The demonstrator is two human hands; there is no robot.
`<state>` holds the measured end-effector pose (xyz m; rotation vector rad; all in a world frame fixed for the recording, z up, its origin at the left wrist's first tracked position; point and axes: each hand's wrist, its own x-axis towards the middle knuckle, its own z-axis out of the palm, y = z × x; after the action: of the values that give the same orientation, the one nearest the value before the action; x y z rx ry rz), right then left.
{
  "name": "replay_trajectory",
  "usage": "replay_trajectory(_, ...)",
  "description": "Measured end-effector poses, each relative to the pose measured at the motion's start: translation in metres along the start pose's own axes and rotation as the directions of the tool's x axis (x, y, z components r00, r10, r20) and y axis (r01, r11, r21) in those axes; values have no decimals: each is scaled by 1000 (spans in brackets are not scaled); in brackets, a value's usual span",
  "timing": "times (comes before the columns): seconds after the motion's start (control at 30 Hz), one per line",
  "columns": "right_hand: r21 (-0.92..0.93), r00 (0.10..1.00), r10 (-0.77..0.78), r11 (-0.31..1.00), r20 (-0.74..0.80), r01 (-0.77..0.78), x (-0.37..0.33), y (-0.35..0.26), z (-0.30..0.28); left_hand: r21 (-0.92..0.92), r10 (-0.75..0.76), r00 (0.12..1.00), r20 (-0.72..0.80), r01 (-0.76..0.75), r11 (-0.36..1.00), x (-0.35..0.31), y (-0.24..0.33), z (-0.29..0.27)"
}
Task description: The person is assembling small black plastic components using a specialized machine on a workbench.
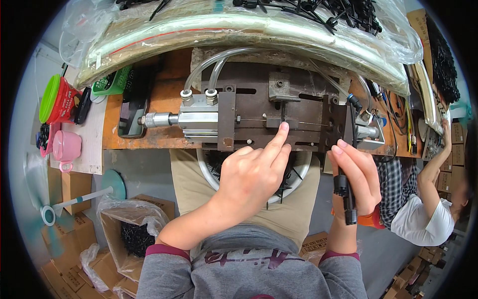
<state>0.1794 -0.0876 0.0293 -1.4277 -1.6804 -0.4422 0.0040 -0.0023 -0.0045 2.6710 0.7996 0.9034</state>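
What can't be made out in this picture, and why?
All in the head view:
- Whether the left hand presses the small dark block: fingertip overlaps it.
- Part of the right hand's grip on the black part: covered by its own fingers.
- White-rimmed basin's full contents: left hand covers them.
- Fan blades: blurred.
- Black pieces up top: cut off by the upper edge.

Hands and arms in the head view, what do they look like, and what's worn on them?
The left hand and right hand are both bare: no glove, ring or watch shows. The grey sleeves stop well short of the wrists, finished with maroon cuffs.
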Motion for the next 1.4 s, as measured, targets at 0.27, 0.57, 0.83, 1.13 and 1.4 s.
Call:
replay_trajectory(0.27,-160,986,-110,979,128,130,-5,-7,1,-598,-121,993,-3,95,795,0,5,-18)
replay_trajectory(0.57,-124,966,-220,964,135,237,-3,-7,12,-728,-155,984,89,171,664,-7,13,-36)
replay_trajectory(0.83,-142,997,-75,987,-9,73,-14,4,14,-125,29,1000,10,-27,992,-8,1,-6)
replay_trajectory(1.13,3,992,-107,994,-72,108,-23,10,14,-36,3,996,92,0,999,0,-2,-9)
replay_trajectory(1.4,-194,971,-224,952,84,237,-13,4,16,-822,-55,990,130,138,552,5,9,-31)
